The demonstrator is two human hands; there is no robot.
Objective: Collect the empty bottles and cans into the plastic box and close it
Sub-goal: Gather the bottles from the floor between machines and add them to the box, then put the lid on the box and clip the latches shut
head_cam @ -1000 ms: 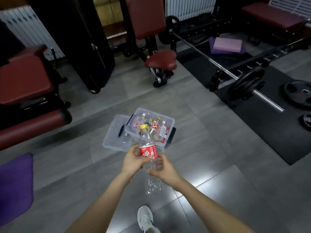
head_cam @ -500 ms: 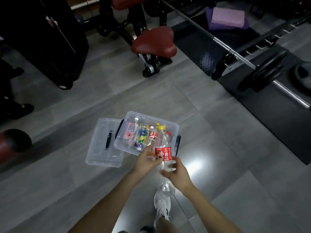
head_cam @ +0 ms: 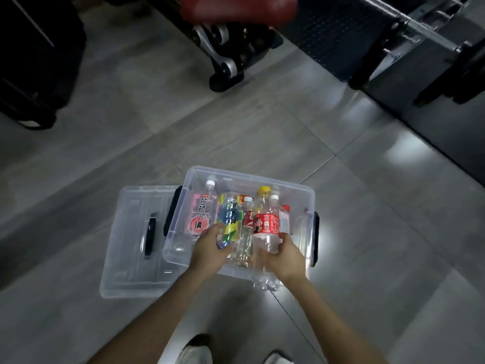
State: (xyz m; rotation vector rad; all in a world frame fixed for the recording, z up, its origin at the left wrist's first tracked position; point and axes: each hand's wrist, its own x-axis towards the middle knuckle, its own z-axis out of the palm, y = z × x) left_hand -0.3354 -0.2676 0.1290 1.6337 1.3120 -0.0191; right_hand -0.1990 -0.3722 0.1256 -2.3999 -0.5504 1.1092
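Floor: glossy grey tiles (head_cam: pixel 262 132) with pale patches of reflected light towards the right.
Room: a red padded seat (head_cam: pixel 236 6) on a black wheeled frame (head_cam: pixel 225 67) at the top; a dark studded mat (head_cam: pixel 328 32) beside it; a black bulky shape (head_cam: pixel 36 61) at the far left, too dark to tell what it is.
Plastic box (head_cam: pixel 249 177): clear, standing open on the tiles, black latches at both ends, several bottles lying inside.
Lid (head_cam: pixel 131 258): flat on the floor, against the box's left side, black handle facing up.
Right hand (head_cam: pixel 284 258): fingers wrapped round the clear lower body of the red-label bottle (head_cam: pixel 266 227), yellow cap over the box, base jutting past the near rim.
Left hand (head_cam: pixel 210 248): thumb and fingers closed on the lower end of the blue-and-yellow bottle (head_cam: pixel 229 219) inside the box.
Shoes (head_cam: pixel 195 350): pale, at the bottom edge.
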